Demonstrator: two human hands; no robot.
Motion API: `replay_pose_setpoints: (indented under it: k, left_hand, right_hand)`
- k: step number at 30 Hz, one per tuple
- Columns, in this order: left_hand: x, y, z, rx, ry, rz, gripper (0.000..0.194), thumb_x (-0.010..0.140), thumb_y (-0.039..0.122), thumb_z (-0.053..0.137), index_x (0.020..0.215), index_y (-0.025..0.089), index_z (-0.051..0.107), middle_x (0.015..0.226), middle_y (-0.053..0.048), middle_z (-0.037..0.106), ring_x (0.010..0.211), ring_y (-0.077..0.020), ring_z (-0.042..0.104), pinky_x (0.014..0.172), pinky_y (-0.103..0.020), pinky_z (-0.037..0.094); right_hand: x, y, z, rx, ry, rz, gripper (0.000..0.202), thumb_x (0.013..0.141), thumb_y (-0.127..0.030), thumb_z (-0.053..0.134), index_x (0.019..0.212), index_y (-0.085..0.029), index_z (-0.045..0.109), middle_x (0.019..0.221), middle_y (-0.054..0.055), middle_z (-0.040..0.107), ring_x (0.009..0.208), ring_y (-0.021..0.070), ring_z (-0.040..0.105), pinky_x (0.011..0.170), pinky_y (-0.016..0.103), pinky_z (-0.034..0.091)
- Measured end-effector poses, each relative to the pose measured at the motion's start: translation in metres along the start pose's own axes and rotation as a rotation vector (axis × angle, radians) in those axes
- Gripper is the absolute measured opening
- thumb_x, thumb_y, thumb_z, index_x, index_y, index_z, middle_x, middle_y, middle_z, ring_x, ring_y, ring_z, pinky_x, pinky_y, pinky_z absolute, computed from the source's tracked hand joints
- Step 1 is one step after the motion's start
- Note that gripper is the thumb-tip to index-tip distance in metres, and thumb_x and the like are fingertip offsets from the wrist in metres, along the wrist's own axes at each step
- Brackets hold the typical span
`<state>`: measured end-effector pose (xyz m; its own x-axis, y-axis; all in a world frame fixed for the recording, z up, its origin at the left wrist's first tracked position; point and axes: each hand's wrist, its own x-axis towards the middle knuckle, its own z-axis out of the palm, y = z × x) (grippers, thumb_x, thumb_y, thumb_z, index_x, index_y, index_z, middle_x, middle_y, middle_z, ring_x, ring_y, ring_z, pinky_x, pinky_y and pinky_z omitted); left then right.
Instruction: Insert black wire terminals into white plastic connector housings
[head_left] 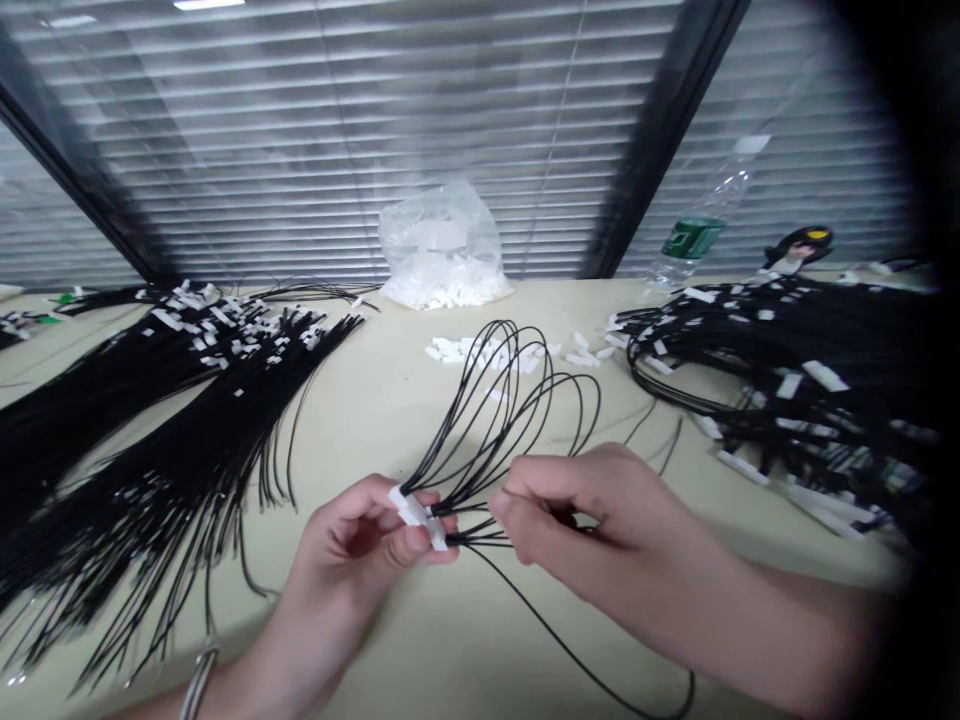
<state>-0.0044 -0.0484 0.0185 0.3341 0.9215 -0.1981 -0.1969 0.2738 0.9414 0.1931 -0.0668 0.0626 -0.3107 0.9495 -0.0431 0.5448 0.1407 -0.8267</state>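
Note:
My left hand pinches a white plastic connector housing between thumb and fingers, near the middle of the table. Several thin black wires come out of the housing and arch up and over to the right. Close by on the right, my right hand is closed, thumb against the curled index finger, around black wires just off the housing. Its other fingers are folded under and partly hidden. One loose wire runs from the housing below the right hand and curves near the bottom edge.
Bundles of black wires with white connectors cover the left side. More wire harnesses are heaped at right. Loose white housings lie behind my hands, before a clear bag of housings. A plastic bottle stands by the blinds.

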Motion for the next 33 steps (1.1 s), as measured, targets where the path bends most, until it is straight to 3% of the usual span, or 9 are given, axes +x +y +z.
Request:
replay_pose_setpoints:
  k: [16,24,28,33]
  left_hand:
    - [-0.0011,0.0054,0.0047,-0.001,0.014,-0.010,0.007,0.070,0.020,0.072,0.066,0.020,0.066,0.075,0.000,0.070,0.079,-0.0149,0.065,0.075,-0.027,0.053]
    - [-0.0020,-0.0010,-0.0018,0.091,-0.026,0.055,0.006,0.074,0.017,0.068,0.070,0.022,0.067,0.079,0.002,0.070,0.079,-0.0140,0.064,0.078,-0.026,0.052]
    - [0.0000,-0.0018,-0.0021,0.119,-0.022,0.060,0.006,0.074,0.015,0.067,0.070,0.020,0.066,0.078,0.001,0.070,0.080,-0.0147,0.064,0.075,-0.025,0.051]
    - [0.0005,-0.0024,-0.0021,0.141,-0.055,0.063,0.007,0.076,0.016,0.065,0.070,0.020,0.063,0.082,0.001,0.070,0.078,-0.0135,0.063,0.074,-0.024,0.049]
  right_hand:
    - [0.0000,0.0011,0.0004,0.009,-0.010,0.011,0.030,0.083,-0.022,0.042,0.058,-0.015,0.027,0.054,-0.005,0.023,0.050,0.0047,0.022,0.043,0.020,0.017]
    - [0.0033,-0.0016,0.0019,0.027,-0.056,0.052,0.027,0.084,-0.021,0.041,0.058,-0.015,0.036,0.051,-0.005,0.027,0.049,0.0045,0.027,0.042,0.018,0.020]
    - [0.0017,-0.0032,0.0015,-0.201,0.008,-0.101,0.027,0.091,-0.026,0.039,0.065,-0.016,0.039,0.058,-0.006,0.042,0.054,0.0042,0.038,0.048,0.018,0.028]
    - [-0.0020,0.0015,-0.0004,-0.682,0.140,-0.529,0.020,0.090,-0.014,0.036,0.084,-0.017,0.055,0.074,-0.001,0.057,0.065,0.0109,0.051,0.057,0.025,0.035]
